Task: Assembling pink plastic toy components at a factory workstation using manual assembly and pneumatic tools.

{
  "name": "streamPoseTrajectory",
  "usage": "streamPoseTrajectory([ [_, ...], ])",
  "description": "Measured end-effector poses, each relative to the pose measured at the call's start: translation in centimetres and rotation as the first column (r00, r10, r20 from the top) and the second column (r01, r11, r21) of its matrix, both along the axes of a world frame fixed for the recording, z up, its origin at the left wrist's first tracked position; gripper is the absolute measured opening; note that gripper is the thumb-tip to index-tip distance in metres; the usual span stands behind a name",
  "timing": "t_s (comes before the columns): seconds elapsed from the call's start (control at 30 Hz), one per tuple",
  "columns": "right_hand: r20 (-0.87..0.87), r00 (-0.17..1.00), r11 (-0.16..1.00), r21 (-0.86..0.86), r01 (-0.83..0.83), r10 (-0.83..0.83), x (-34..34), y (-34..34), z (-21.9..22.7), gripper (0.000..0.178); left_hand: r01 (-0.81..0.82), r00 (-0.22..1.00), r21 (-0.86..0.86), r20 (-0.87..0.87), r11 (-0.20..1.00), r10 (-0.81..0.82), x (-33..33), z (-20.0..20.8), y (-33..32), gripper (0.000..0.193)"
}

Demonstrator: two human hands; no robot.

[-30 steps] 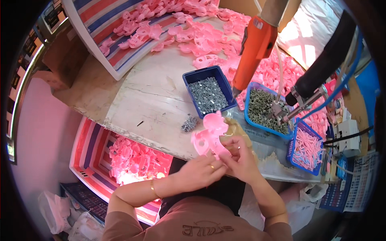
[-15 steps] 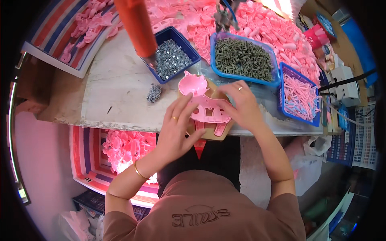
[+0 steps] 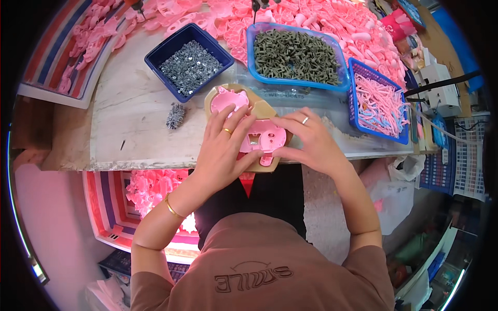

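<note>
A pink plastic shell, with a rounded end, a square hole and screw posts, lies in a tan holding block at the table's front edge. A pink cup-shaped portion shows at the block's far left end. My left hand rests over the shell's left side, fingers spread and thumb apart, hiding part of it. At the right side, my right hand has its thumb and forefinger on the shell's edge, gripping it.
Beyond my hands stand a dark blue bin of small metal parts, a tub of dark green pieces and a blue basket of pink sticks. A cluster of screws lies left. Pink parts are heaped behind; an orange tool's tip shows.
The large orange tool over the bin has swung up, leaving only its tip in view. My right hand has moved lower along the shell, and the shell sits differently. The whole view has shifted slightly.
</note>
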State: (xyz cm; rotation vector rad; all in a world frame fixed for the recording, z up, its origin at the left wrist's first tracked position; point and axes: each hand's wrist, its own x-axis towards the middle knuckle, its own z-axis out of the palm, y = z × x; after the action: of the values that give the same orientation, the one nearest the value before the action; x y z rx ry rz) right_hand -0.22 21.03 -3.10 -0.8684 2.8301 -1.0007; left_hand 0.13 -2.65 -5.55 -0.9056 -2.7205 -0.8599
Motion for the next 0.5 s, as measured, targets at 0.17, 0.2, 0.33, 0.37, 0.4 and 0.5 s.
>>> streamPoseTrajectory([
  [0.17,-0.172,0.985,0.992,0.117,0.037,-0.016,0.1,0.1,0.1,0.056,-0.002,1.0,-0.028,-0.019,1.0,0.001,-0.2,0.3,0.2,0.066],
  [0.2,-0.171,0.985,0.992,0.116,0.039,-0.019,0.5,-0.2,0.2,0.056,-0.002,1.0,-0.035,-0.03,0.999,0.001,-0.2,0.4,0.3,0.065],
  [0.33,-0.189,0.981,0.975,0.203,0.092,-0.053,1.2,-1.0,0.3,0.058,-0.007,1.0,-0.031,-0.026,0.999,0.007,-0.1,0.2,0.6,0.065],
  [0.37,-0.193,0.98,0.975,0.2,0.094,-0.055,1.2,-0.9,0.3,0.058,-0.017,1.0,-0.047,-0.021,0.999,0.017,-0.1,0.1,0.6,0.065],
  [0.4,-0.195,0.979,0.974,0.202,0.099,-0.06,1.1,-0.9,0.2,0.058,-0.027,1.0,-0.062,-0.017,0.998,0.026,-0.1,0.1,0.6,0.065],
  [0.5,-0.179,0.983,0.965,0.249,0.08,-0.035,1.0,-1.0,0.4,0.06,-0.036,0.998,-0.098,-0.051,0.994,0.032,0.1,-0.3,0.7,0.066],
])
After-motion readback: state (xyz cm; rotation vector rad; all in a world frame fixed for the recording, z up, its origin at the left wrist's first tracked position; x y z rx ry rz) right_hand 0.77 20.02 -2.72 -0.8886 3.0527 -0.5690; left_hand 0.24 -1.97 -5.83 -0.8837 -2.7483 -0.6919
